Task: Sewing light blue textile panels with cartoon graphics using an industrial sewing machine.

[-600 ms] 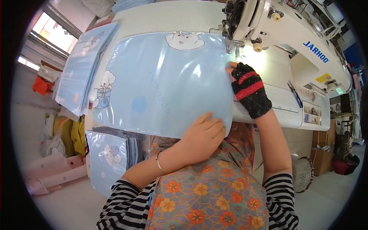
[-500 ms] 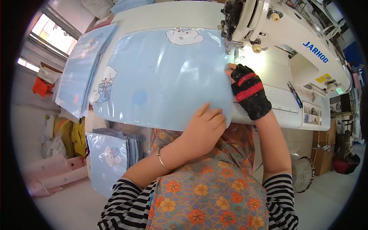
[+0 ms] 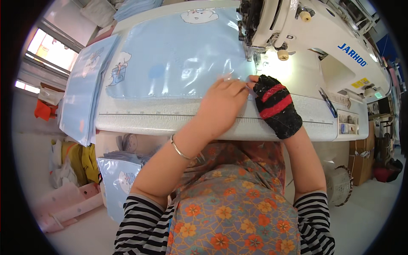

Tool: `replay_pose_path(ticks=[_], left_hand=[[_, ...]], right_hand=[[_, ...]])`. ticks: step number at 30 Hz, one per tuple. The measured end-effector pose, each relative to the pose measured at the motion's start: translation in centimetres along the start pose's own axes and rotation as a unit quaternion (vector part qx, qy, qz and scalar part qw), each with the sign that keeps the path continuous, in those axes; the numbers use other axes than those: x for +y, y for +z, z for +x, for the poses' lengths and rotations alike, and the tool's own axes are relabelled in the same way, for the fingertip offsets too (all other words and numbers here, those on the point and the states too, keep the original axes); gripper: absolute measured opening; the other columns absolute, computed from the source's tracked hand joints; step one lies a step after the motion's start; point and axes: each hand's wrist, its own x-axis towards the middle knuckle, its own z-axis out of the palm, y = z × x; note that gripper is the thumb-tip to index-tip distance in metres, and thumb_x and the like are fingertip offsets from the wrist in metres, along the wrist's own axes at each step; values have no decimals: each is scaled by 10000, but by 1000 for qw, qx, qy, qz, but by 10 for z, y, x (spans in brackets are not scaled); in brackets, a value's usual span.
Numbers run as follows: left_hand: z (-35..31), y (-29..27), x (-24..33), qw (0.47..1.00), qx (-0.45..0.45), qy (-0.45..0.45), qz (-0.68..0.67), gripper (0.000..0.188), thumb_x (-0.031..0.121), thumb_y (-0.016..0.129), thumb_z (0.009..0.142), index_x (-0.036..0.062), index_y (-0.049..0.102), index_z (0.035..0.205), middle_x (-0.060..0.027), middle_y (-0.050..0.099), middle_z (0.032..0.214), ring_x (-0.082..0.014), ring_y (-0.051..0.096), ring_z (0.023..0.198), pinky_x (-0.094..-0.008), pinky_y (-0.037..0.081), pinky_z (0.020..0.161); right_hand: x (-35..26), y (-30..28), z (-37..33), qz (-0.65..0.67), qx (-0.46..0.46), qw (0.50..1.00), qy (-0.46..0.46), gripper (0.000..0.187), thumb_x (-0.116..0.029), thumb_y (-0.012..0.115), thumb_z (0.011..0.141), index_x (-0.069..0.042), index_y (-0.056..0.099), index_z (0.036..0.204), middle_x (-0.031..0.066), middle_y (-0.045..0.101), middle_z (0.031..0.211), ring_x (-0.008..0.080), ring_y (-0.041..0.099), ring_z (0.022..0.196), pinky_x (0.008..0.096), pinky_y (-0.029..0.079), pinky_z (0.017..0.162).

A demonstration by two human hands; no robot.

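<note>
A shiny light-blue sheet (image 3: pixel 182 55) printed with white cartoon animals lies on the sewing table, its right edge running under the head of a white sewing machine (image 3: pixel 314 46). My left hand (image 3: pixel 223 104), bare with a bangle at the wrist, has its fingers bent over the sheet's near right corner; the thumb is hidden. My right hand (image 3: pixel 276 106) wears a black fingerless glove with red stripes. Its bare fingertips pinch the sheet's edge just in front of the lit needle area, close to my left fingertips.
More blue printed sheets (image 3: pixel 85 89) are stacked at the table's left end, and another stack (image 3: pixel 119 178) sits below it. Small scissors (image 3: pixel 328 103) lie right of my glove, by a tray of bobbins (image 3: pixel 348 126). A ruler scale (image 3: pixel 170 114) runs along the table's front.
The blue sheet has moved away from me, uncovering the ruler scale along the front. My left hand has moved up to the sheet's corner beside my right hand, which stays nearly in place.
</note>
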Motion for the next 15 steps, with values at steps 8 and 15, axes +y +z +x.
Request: replay_pose_path(ticks=[8,15], left_hand=[[36,12,-46,999,-21,8,-25,370,-54,593,707,56,663,1053,-95,649,1113,-305,611,1058,-380,507,914],[60,17,-80,999,-28,0,-41,308,-14,608,697,50,653,995,-96,648,1076,-305,614,978,-382,507,827]], right_hand=[[7,4,11,-76,23,997,-9,423,46,548,740,-42,607,1149,139,604,1242,348,550,1163,434,444,1013],[9,9,17,-71,61,995,-37,354,45,575,759,-32,628,1100,153,630,1161,356,586,1090,435,479,954]])
